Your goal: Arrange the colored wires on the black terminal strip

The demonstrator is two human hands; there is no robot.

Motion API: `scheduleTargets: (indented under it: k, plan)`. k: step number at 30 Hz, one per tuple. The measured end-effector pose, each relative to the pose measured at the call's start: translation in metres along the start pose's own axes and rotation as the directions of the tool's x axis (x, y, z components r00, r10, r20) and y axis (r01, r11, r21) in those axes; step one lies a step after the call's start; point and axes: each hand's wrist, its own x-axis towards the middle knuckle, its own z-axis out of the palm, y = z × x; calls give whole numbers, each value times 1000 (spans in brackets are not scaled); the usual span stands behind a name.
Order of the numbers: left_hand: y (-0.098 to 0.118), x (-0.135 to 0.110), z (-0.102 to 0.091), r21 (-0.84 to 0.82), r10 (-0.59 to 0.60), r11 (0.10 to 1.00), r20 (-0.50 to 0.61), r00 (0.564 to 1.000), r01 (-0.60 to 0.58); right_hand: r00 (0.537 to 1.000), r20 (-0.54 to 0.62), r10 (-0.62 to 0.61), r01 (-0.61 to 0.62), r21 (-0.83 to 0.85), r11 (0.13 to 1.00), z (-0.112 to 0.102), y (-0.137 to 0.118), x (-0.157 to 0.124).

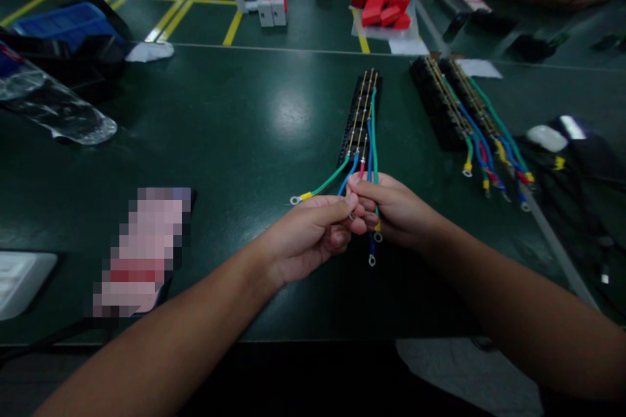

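Green table (220,143), left hand (313,234) and right hand (397,212) both pinching wires (372,150) below terminal strip (359,111)

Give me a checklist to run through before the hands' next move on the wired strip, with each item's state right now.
1. The strip lies flat on the table: ok.
2. Grip on the wires: ok; the left hand and right hand both close on them at the strip's near end.
3. The green wire runs off to the left, outside both hands: ok.
4. Which wire the left fingertips pinch: cannot tell; the fingers hide it.
5. Wire ends seated in the strip: cannot tell; too small to see.
6. The other strips lie apart on the right: ok.
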Motion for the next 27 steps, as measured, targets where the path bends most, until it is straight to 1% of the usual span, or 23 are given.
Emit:
scheduleTargets:
  k: [6, 13, 22, 27]
  plan:
    - [-1, -1, 1, 26, 6, 1000, 0, 1000, -6, 1000, 11, 9, -9, 9, 1000, 1, 0, 0]
    - [-2, -1, 1, 42, 10, 999, 3, 1000, -10, 1000, -2, 25, -25, -13, 1000, -1, 0, 0]
    - [-5, -2, 3, 87, 37, 996, -26, 999, -35, 999, -11, 38, -39, -19, 999, 0, 0, 0]
    - [-7, 0, 2, 103, 41, 994, -48, 998, -36, 998, -41, 43, -44, -40, 998, 0, 1, -1]
